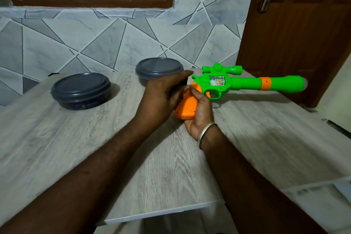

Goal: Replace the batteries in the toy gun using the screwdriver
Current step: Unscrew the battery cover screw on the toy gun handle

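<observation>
A green toy gun [245, 83] with an orange grip [187, 106] and an orange band on its barrel is held just above the wooden table [133, 157], barrel pointing right. My right hand [199, 112] grips the orange grip from below, a silver bangle on its wrist. My left hand [161, 95] is at the back of the grip and curls round a small dark object [182, 83], which is mostly hidden by the fingers. No screwdriver is plainly visible.
Two round dark lidded containers stand on the table, one [80, 91] at the left and one [158, 69] behind my left hand. A tiled wall rises behind the table. A brown door [296, 30] stands at the right.
</observation>
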Demonstrator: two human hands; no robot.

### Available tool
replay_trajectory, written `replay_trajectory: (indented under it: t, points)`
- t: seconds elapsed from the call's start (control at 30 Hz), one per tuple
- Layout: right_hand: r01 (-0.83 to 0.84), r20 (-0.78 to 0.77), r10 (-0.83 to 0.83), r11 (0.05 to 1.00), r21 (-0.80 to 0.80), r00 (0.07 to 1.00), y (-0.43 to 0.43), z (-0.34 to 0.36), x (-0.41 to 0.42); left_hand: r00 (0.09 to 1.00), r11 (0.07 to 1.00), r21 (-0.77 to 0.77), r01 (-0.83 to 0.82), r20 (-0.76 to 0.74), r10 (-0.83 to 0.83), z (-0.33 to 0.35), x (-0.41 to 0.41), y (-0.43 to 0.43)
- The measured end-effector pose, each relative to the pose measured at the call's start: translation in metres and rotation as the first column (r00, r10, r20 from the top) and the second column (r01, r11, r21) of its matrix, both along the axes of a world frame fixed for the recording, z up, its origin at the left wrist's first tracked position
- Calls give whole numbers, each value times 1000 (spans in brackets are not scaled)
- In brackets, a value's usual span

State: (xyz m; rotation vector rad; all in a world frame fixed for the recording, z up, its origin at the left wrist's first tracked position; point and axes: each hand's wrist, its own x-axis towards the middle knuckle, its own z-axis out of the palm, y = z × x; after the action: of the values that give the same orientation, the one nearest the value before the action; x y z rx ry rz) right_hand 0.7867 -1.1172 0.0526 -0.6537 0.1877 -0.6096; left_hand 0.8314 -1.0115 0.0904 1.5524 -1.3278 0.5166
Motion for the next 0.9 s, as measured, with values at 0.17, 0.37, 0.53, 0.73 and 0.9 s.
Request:
replay_trajectory:
  t: [0.17, 0.37, 0.53, 0.73, 0.9]
  points:
    - [4, -15, -3, 1000, 23, 1000, -4, -4, 4, 995, 1000, -20, 0, -98, -2, -4, 3, -5]
    - [22, -57, -21, 1000, 9, 998, -7, -10, 9, 985, 989, -20, -146, -99, 144, -7, 5, -6]
    - [-7, -58, 6, 999, -31, 998, -2, -5, 4, 994, 994, 29, -107, 1, 107, -3, 3, -3]
    - [-26, -82, 22, 999, -43, 996, -3, -7, 8, 976, 979, -27, -203, -91, 200, -2, 6, -7]
    - [-41, -74, 37, 998, -54, 997, -3, -7, 8, 983, 983, -29, -183, -14, 183, -2, 3, -6]
